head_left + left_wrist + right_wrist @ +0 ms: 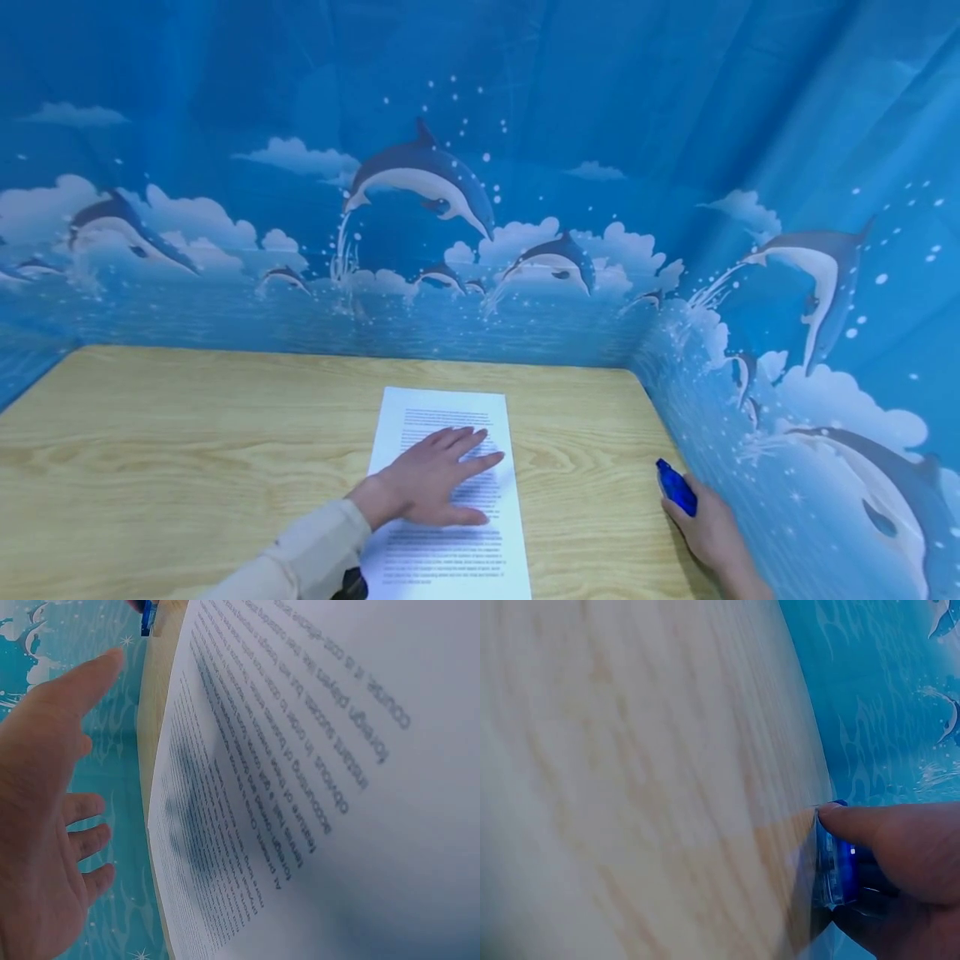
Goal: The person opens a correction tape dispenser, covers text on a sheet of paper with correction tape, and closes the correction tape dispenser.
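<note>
A printed sheet of paper point(442, 550) lies on the wooden table in front of me. Over its middle my left hand point(431, 479) hovers with fingers spread and palm down, casting a shadow on the text; the left wrist view shows a gap between that hand point(45, 795) and the page. To the right, near the table's right edge, my right hand point(708, 525) grips a small blue translucent plastic piece that looks like a correction tape point(677, 489). In the right wrist view the thumb and fingers pinch the correction tape point(837, 862) from both sides.
The wood-grain table point(210, 450) reaches back to a blue dolphin-print curtain point(247, 67), which also runs close along the right edge beside my right hand. Bare tabletop lies left of the paper and between it and the right hand.
</note>
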A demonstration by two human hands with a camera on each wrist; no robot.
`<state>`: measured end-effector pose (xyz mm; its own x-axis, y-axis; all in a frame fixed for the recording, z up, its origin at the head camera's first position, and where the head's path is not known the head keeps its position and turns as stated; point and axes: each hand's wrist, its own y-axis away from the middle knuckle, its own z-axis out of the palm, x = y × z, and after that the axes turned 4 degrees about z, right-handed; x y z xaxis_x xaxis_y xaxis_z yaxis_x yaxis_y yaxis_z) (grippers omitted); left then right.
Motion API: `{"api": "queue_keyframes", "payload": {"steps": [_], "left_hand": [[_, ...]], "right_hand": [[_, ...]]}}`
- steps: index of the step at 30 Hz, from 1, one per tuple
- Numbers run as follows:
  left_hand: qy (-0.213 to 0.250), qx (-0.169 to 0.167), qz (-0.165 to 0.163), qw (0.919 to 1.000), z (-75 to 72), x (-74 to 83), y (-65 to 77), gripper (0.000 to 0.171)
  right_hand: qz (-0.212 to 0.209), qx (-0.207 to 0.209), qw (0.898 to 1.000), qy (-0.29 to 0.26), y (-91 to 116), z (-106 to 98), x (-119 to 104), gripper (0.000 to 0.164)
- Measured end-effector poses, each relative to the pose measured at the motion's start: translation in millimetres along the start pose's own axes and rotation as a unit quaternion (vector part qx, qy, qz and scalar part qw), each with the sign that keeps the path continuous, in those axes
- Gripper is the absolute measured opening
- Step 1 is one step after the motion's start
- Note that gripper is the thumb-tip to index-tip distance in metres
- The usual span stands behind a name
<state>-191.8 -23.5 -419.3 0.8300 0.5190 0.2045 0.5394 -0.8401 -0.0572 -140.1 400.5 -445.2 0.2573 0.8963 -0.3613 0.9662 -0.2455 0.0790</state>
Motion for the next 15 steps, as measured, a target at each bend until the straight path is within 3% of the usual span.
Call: {"api": "queue_keyframes", "payload": {"steps": [5, 15], "left_hand": [[-0.009, 0.006, 0.003, 0.9999, -1.5, -0.9, 1.5, 0.072], [-0.026, 0.016, 0.015, 0.9994, -3.1, -1.8, 3.4, 0.072]], "right_hand": [[0.025, -0.011, 1.0, -0.002, -0.6, -1.3, -1.6, 0.073], [0.014, 0.002, 1.0, -0.004, 2.6, -2.2, -2.7, 0.072]]}}
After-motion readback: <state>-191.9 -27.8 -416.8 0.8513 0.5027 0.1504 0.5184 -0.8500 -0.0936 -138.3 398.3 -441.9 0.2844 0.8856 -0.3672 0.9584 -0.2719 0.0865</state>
